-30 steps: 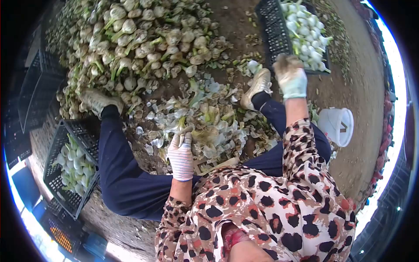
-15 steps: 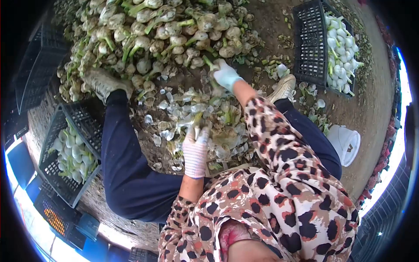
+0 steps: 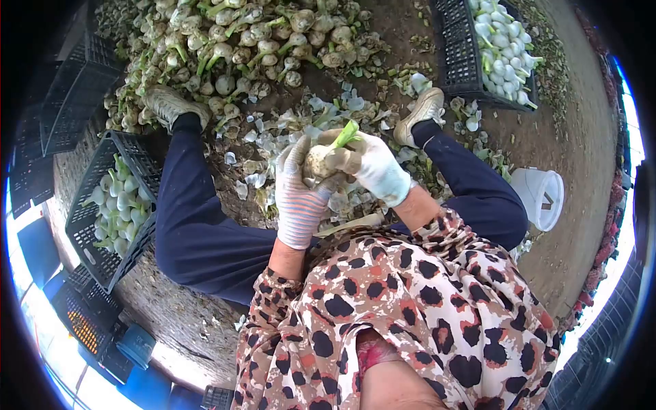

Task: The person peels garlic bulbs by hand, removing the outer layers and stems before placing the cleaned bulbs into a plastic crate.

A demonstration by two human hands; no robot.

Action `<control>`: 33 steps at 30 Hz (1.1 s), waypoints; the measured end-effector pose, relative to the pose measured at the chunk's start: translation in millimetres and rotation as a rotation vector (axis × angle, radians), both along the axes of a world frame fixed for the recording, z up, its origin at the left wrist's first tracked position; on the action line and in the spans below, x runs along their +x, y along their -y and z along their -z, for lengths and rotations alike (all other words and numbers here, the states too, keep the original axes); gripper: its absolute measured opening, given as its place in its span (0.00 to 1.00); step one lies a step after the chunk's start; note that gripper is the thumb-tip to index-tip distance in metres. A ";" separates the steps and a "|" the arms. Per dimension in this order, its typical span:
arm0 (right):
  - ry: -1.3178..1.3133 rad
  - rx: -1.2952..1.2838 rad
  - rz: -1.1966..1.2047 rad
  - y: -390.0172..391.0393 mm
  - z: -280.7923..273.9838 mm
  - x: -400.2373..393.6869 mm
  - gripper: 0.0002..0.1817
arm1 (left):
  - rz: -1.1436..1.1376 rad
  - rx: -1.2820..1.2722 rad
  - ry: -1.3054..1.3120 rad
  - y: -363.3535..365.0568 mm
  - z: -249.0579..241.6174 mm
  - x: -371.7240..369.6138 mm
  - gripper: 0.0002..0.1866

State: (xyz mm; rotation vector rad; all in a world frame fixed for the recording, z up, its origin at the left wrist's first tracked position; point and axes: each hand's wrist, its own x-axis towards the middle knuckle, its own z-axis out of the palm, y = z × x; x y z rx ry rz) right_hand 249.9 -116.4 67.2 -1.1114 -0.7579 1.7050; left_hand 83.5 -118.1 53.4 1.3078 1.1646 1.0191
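Between both gloved hands is a garlic bulb [image 3: 317, 161] with a cut green stem pointing up and right. My left hand [image 3: 298, 195], in a striped glove, grips the bulb from its left and lower side. From the right, my right hand [image 3: 372, 164], in a pale glove, has its fingers on the bulb and the base of the stem. Both hands are above loose peeled skins [image 3: 273, 137] on the ground. Beyond them lies a large heap of unpeeled garlic [image 3: 253, 41].
Crates of clean white garlic stand at the left [image 3: 89, 239] and upper right [image 3: 461, 51]. A white bucket [image 3: 543, 198] is beside my right knee. Dark stacked crates [image 3: 75, 102] stand at the far left. My shoes [image 3: 424, 116] flank the scattered skins.
My right hand has come back from the edge of the heap with a garlic bulb. My left hand has risen from the skins to meet it, and both now hold the bulb.
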 end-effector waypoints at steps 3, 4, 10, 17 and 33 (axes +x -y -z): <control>-0.046 0.012 -0.024 2.5 -4.6 0.9 0.22 | -0.043 0.252 -0.264 2.0 -16.8 2.8 0.40; -0.141 -0.012 -0.033 6.3 -8.3 0.3 0.23 | -0.025 0.303 -0.324 4.1 -22.0 0.2 0.40; 0.020 0.123 -0.214 17.3 -18.7 15.6 0.23 | -0.029 0.347 -0.357 17.0 -30.1 -3.5 0.39; -0.178 0.054 -0.117 29.5 -10.3 13.0 0.20 | -0.027 -0.304 0.436 26.5 -53.1 -0.7 0.36; 0.425 0.397 0.067 43.8 -9.4 6.2 0.11 | -0.004 -0.465 0.609 36.6 -44.8 -12.9 0.34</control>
